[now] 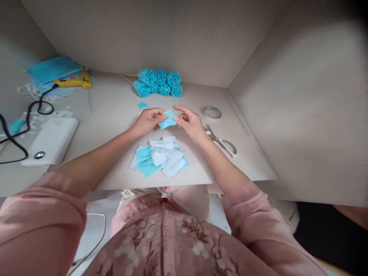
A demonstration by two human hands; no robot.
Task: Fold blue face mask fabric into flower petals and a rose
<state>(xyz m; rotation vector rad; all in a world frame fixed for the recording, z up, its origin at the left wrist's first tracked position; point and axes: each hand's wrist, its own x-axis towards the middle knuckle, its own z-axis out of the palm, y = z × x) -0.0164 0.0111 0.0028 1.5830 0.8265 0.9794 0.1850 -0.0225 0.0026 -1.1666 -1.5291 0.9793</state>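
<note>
A small blue piece of mask fabric (168, 119) is held up between my two hands above the table. My left hand (150, 119) pinches its left edge between thumb and fingers. On the other side, my right hand (189, 122) grips the right edge with its thumb, the index finger raised over the top. Just below lies a loose pile of cut blue and white fabric pieces (159, 156). Behind my left hand a small blue scrap (143, 105) rests on the table. Scissors (222, 141) with pale handles lie partly open beside my right forearm.
Several blue fabric roses (160, 78) on thin sticks lie against the back panel. A roll of tape (212, 112) sits right of my hands. At left are a yellow glue gun (75, 81), stacked blue masks (54, 69), a black cable (28, 115) and a white power bank (53, 138).
</note>
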